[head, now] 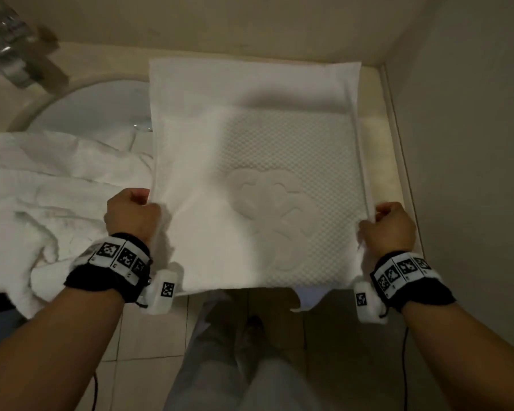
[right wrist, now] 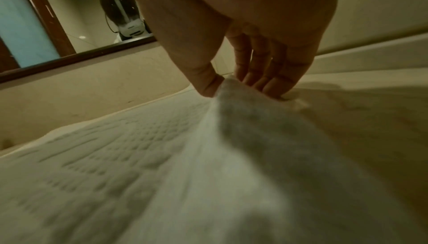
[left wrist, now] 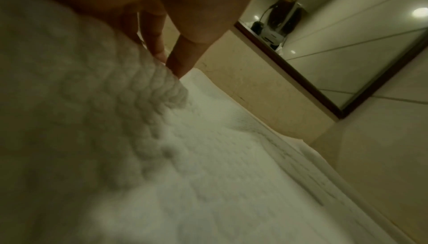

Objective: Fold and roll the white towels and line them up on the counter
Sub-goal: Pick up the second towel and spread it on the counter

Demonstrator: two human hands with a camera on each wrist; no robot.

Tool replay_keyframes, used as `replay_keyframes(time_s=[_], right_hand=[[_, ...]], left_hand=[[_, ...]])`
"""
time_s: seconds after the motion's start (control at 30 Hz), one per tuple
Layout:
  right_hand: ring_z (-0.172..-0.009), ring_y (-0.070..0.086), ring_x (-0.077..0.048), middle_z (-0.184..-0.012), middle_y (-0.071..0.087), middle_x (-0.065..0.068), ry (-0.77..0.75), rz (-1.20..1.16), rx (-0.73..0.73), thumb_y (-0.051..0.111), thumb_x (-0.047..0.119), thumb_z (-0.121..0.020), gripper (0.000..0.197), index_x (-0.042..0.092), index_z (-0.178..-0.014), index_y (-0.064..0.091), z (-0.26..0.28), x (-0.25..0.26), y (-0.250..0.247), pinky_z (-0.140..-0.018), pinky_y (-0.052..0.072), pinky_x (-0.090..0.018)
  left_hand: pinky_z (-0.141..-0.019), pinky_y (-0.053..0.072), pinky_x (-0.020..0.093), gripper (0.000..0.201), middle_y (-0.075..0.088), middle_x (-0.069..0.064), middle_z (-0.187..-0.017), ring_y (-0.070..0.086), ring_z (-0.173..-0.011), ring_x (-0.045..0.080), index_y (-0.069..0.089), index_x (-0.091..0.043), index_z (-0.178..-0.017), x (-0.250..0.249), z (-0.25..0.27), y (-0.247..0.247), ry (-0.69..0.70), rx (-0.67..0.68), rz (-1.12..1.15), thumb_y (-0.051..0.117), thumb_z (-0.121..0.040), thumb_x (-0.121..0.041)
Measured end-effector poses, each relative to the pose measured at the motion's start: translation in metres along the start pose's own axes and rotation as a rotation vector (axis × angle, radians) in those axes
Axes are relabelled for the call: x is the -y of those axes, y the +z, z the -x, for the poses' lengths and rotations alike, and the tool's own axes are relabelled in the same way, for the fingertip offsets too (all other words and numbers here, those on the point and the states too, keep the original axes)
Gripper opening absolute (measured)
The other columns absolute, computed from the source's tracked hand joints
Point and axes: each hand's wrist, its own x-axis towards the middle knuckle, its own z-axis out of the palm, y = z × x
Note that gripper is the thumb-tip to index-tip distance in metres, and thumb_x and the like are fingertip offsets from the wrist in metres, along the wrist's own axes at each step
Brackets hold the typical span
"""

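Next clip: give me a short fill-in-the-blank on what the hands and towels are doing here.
1. Both hands, left hand and right hand, grip the same ____.
2. The spread towel shows an embossed ____ shape.
3. The crumpled towels lie to the person's ____.
4. Behind them sits a white ____.

Missing: towel; flower; left; sink

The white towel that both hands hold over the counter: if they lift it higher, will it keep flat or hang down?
The white towel will probably sag: it is soft cloth, bunching where the left hand and right hand grip it. Its near edge already droops past the counter. The textured weave seems unlikely to slip.
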Motion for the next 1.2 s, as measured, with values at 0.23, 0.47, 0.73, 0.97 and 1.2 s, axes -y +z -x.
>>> replay_keyframes(time_s=[0.23, 0.47, 0.73, 0.97, 1.2], right_hand=[[-0.087, 0.062, -0.03, -0.094, 0.06, -0.008, 0.0, 0.226, 0.23, 0.074, 0.015, -0.075, 0.03, 0.008, -0.101, 0.059, 0.03, -0.019, -0.016, -0.069, 0.044, -0.027], [-0.07, 0.068, -0.028, -0.07, 0.069, -0.013, 0.089, 0.113, 0.261, 0.075, 0.004, -0.07, 0.007, -0.002, -0.071, 0.071, 0.022, -0.042, -0.035, -0.07, 0.058, -0.037], [-0.073, 0.068, -0.034, -0.079, 0.071, -0.021, 0.1, 0.135, 0.252, 0.054, -0.003, -0.077, 0.016, -0.01, -0.079, 0.068, 0.015, -0.053, -0.037, -0.071, 0.059, -0.04], [-0.072, 0.061, -0.031, -0.083, 0.064, -0.019, 0.046, 0.157, 0.168, 0.054, 0.017, -0.076, 0.025, -0.004, -0.085, 0.063, 0.026, -0.054, -0.019, -0.056, 0.039, -0.027], [-0.098, 0.06, -0.037, -0.114, 0.055, -0.021, 0.06, 0.289, 0.228, 0.063, 0.01, -0.076, 0.042, 0.002, -0.114, 0.046, 0.042, -0.054, -0.018, -0.076, 0.051, -0.038]], left_hand=[[-0.099, 0.051, 0.035, 0.031, 0.073, 0.008, -0.111, 0.066, -0.105, 0.032, 0.072, -0.016, -0.113, 0.017, 0.028, -0.005, 0.123, -0.077, -0.045, 0.065, -0.084, -0.007], [-0.095, 0.05, 0.027, 0.023, 0.074, 0.008, -0.11, 0.069, -0.105, 0.027, 0.075, -0.016, -0.11, 0.026, 0.029, -0.007, 0.098, -0.133, 0.029, 0.073, -0.087, -0.014], [-0.093, 0.046, 0.022, 0.023, 0.074, 0.005, -0.11, 0.068, -0.105, 0.024, 0.076, -0.018, -0.109, 0.025, 0.026, -0.003, 0.061, -0.166, 0.051, 0.073, -0.087, -0.014], [-0.09, 0.045, 0.021, 0.023, 0.075, 0.006, -0.11, 0.068, -0.105, 0.024, 0.076, -0.017, -0.109, 0.024, 0.026, -0.002, 0.062, -0.166, 0.053, 0.073, -0.087, -0.013], [-0.09, 0.044, 0.021, 0.024, 0.075, 0.008, -0.111, 0.069, -0.105, 0.026, 0.076, -0.017, -0.11, 0.026, 0.025, -0.002, 0.075, -0.168, 0.039, 0.073, -0.087, -0.014]])
